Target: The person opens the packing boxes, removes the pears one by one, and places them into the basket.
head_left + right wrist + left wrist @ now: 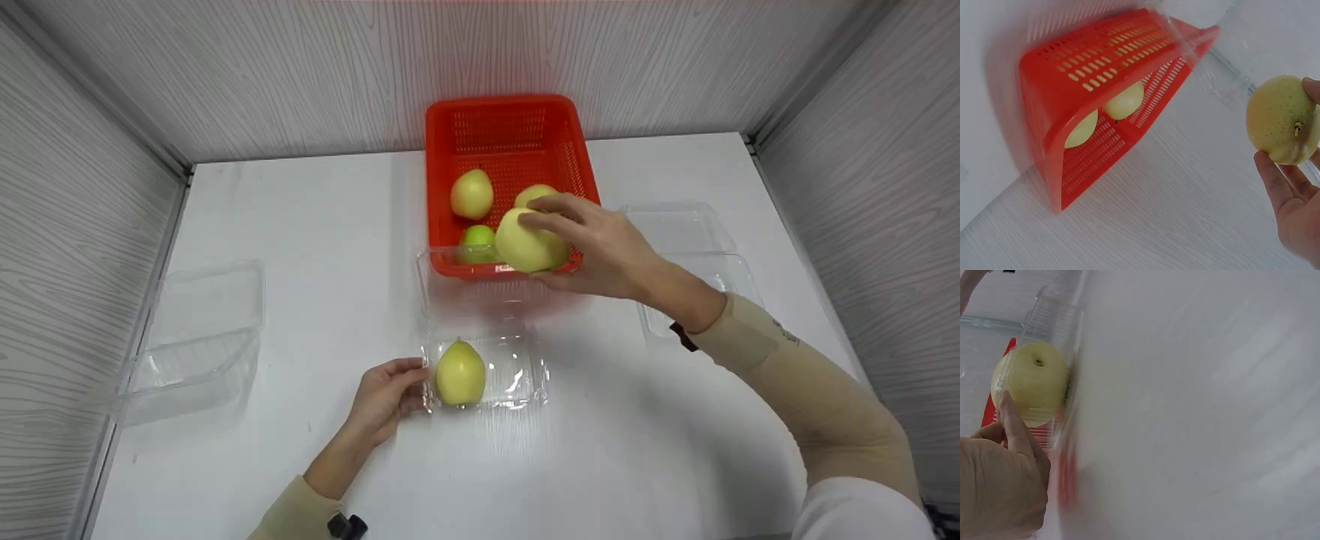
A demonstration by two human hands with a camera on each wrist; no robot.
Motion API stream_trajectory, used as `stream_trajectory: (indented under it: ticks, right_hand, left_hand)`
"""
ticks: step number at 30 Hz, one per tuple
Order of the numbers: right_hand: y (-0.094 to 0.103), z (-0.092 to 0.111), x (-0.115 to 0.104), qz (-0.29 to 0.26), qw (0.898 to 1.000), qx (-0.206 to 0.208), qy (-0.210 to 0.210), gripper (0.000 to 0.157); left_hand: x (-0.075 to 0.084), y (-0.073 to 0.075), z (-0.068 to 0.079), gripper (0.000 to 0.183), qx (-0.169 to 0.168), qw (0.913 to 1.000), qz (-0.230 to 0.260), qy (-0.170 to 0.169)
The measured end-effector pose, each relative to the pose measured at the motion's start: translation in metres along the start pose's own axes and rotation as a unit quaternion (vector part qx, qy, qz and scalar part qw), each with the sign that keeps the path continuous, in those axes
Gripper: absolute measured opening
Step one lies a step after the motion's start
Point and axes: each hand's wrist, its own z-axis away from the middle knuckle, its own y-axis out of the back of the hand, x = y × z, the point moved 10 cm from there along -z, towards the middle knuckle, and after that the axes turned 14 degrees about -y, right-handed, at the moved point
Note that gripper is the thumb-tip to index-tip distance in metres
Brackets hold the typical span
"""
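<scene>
My right hand [609, 244] holds a yellow-green pear [531, 244] above the near right part of a red plastic basket [437, 157]. The right wrist view shows that pear [1278, 121] with its stem, gripped between fingers and thumb. At the near middle of the table lies a clear plastic clamshell box [514, 379], its lid raised towards the basket. One pear [460, 375] stands in the box's left part. My left hand [381, 397] pinches the box's left edge. Inside the basket are another pear [472, 193], a greener fruit [478, 238] and a partly hidden pear [535, 194].
An open clear box [199, 367] lies at the table's left side. Another clear box [694, 232] lies at the right, partly behind my right forearm. Pale wood-grain panels [300, 75] enclose the white table [330, 240] at the back and both sides.
</scene>
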Motion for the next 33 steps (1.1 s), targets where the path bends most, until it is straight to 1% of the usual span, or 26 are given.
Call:
stream_trajectory:
  ticks: [3, 9, 15, 19, 22, 25, 28, 33]
  right_hand:
    - [0.003, -0.011, 0.012, -0.005, 1.000, -0.009, -0.012, 0.062]
    - [0.005, -0.030, 0.039, -0.002, 0.999, -0.023, -0.043, 0.061]
    - [0.001, -0.042, 0.065, 0.007, 0.996, -0.042, -0.074, 0.061]
    - [-0.010, -0.049, 0.081, 0.010, 0.994, -0.066, -0.090, 0.060]
    - [-0.024, -0.053, 0.092, 0.018, 0.989, -0.099, -0.105, 0.060]
    - [-0.039, -0.056, 0.103, 0.025, 0.982, -0.136, -0.126, 0.060]
    - [-0.051, -0.057, 0.112, 0.030, 0.976, -0.160, -0.144, 0.059]
    - [-0.067, -0.060, 0.124, 0.040, 0.969, -0.181, -0.164, 0.060]
  left_hand:
    - [0.000, -0.001, 0.001, 0.027, -0.004, 1.0000, 0.002, -0.002]
    - [0.000, -0.001, 0.000, 0.024, 0.002, 1.0000, 0.004, 0.002]
    - [-0.001, 0.000, 0.000, 0.022, 0.010, 0.9999, 0.004, 0.000]
    - [-0.001, 0.000, 0.000, 0.020, 0.016, 0.9999, 0.000, 0.001]
    - [-0.002, 0.001, 0.000, 0.021, 0.017, 0.9998, -0.002, 0.002]
    - [-0.001, 0.001, -0.001, 0.022, 0.017, 0.9998, -0.004, 0.003]
    - [0.000, 0.001, -0.001, 0.024, 0.007, 1.0000, -0.002, 0.000]
    - [0.001, -0.002, 0.000, 0.026, -0.009, 0.9999, 0.004, -0.005]
